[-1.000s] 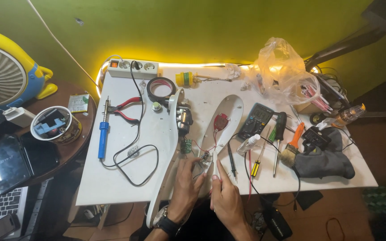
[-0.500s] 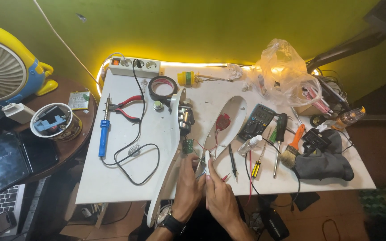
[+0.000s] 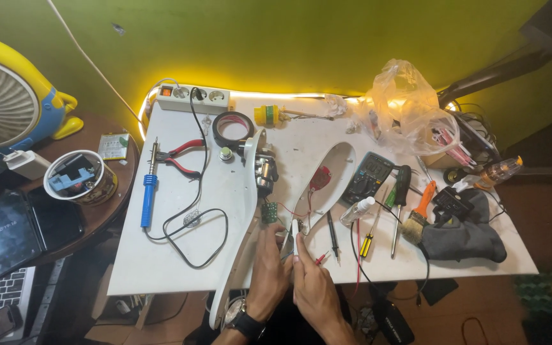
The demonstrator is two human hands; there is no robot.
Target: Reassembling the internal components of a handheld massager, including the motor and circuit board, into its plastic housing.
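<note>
White plastic is taking up the middle of the table (image 3: 161, 268): an opened appliance casing is lying in two halves, a long shell (image 3: 243, 211) carrying a small motor (image 3: 265, 171) and a green circuit board (image 3: 269, 212), and a spoon-shaped cover (image 3: 327, 182) at its three o'clock. At six o'clock of the board, the left hand (image 3: 269, 271) is curling around the shell's handle end, while the right hand (image 3: 311, 284) is pinching a slim white piece (image 3: 295, 235) upright between thumb and fingers. Judging by the exposed wiring, opening is finished and the inner work is only partly through; closing is remaining. Farther out, a multimeter (image 3: 370, 177) is resting at two o'clock and a blue soldering iron (image 3: 149, 191) at nine o'clock.
</note>
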